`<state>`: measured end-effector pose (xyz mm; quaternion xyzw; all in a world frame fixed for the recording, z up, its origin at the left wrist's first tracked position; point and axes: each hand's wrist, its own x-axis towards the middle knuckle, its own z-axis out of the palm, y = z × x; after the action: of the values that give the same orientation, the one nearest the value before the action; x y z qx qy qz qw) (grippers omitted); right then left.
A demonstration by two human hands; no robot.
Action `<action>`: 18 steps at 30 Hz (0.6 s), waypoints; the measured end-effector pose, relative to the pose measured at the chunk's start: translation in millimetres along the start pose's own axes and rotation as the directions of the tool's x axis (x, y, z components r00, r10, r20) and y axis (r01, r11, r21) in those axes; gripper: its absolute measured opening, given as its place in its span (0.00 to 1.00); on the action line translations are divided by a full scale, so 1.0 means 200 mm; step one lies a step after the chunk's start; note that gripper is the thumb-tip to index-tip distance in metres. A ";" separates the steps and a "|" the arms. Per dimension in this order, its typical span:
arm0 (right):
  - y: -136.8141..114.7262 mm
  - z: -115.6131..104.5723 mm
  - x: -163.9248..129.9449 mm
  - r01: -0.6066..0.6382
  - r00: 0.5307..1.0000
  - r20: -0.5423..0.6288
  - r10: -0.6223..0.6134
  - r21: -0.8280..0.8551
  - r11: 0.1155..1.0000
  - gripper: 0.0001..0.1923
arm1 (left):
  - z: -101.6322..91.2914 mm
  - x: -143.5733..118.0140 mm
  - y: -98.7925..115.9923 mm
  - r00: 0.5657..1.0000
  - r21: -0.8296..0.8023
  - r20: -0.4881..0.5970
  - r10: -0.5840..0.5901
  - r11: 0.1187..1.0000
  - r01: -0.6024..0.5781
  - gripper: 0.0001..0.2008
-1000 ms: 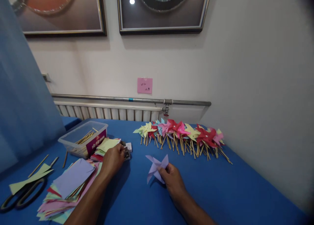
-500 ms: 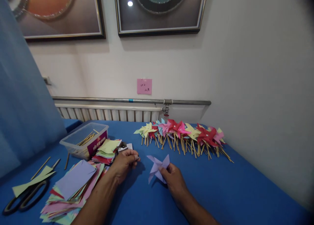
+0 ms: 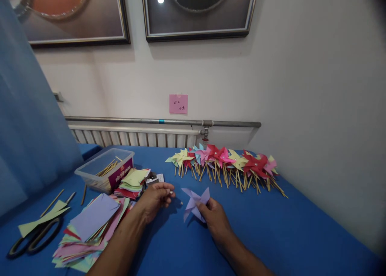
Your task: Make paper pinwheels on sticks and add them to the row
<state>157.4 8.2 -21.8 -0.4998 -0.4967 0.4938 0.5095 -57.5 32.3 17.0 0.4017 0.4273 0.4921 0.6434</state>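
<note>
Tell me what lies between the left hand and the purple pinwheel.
In the head view, only bare blue tablecloth separates the left hand, pinching a small pin, from the purple pinwheel under the right hand.

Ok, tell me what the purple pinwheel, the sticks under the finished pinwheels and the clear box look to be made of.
Purple pinwheel: thin matte paper, going by its creased, folded points. Sticks: pale tan and slim, likely wood or bamboo; too small to tell which. Box: see-through plastic, since the sticks inside show through its wall.
</note>
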 end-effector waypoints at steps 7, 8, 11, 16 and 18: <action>-0.04 0.00 -0.03 -0.007 1.000 -0.010 0.007 0.029 1.000 0.19 | 0.00 -0.01 0.00 1.000 -0.015 0.013 -0.006 1.000 0.006 0.11; -0.04 0.00 -0.02 -0.008 1.000 -0.007 0.008 0.030 1.000 0.19 | 0.00 0.00 0.00 1.000 -0.011 0.005 -0.005 1.000 0.006 0.11; -0.02 0.00 -0.01 -0.004 1.000 -0.009 0.004 0.043 0.999 0.20 | 0.00 0.00 0.00 1.000 0.054 -0.027 0.009 0.999 -0.008 0.11; -0.01 -0.01 0.00 -0.013 0.998 -0.061 0.017 0.066 0.998 0.20 | -0.01 0.03 -0.03 0.995 0.351 -0.063 0.080 0.935 -0.053 0.06; -0.02 -0.01 0.00 -0.026 0.996 -0.081 0.034 0.096 0.995 0.20 | 0.00 0.03 -0.06 0.994 0.467 -0.022 0.107 0.880 -0.084 0.02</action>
<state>160.2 8.9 -18.6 -0.5024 -0.4437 0.5033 0.5454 -53.0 36.6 5.7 0.5529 0.5275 0.4160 0.4930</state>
